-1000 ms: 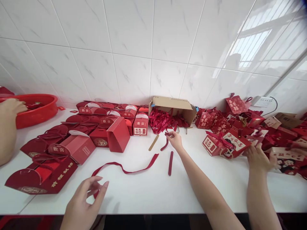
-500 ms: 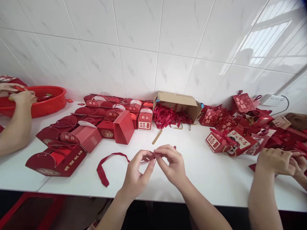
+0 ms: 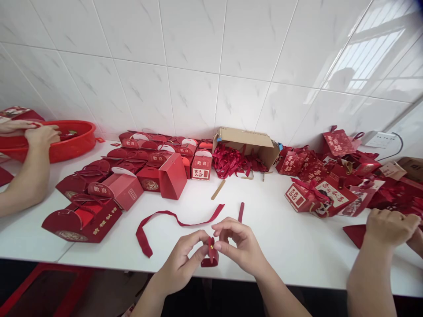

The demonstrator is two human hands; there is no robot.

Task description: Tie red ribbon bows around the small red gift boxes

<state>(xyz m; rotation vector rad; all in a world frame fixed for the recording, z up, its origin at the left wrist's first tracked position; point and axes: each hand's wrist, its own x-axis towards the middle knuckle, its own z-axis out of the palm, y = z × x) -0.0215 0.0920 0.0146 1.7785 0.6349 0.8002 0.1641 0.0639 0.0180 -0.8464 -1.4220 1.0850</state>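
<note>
A small dark red strap [image 3: 211, 260], bent into a loop and bearing a gold-coloured stud, hangs just above the table's front edge. My left hand [image 3: 185, 259] pinches its upper part between thumb and fingers. On the other side is my right hand [image 3: 239, 246], its thumb tip at the strap by the stud and its index finger curved and apart; any light contact is hard to make out. A long red ribbon [image 3: 165, 212] lies curved on the table beyond my left hand. Past my right hand lies a flat dark red strip [image 3: 241, 211].
Red gift boxes [image 3: 115, 187] cover the left side. At the wall, a cardboard box [image 3: 246, 134] holds red ribbons [image 3: 228, 160]; more red boxes [image 3: 317, 189] pile up at right. Other people's hands work by a red basin [image 3: 74, 147] and at the right edge.
My hands have come lower and nearer, and the looped strap with its stud now shows. My right index finger has parted from the left fingertips. The ribbon's far end is uncovered.
</note>
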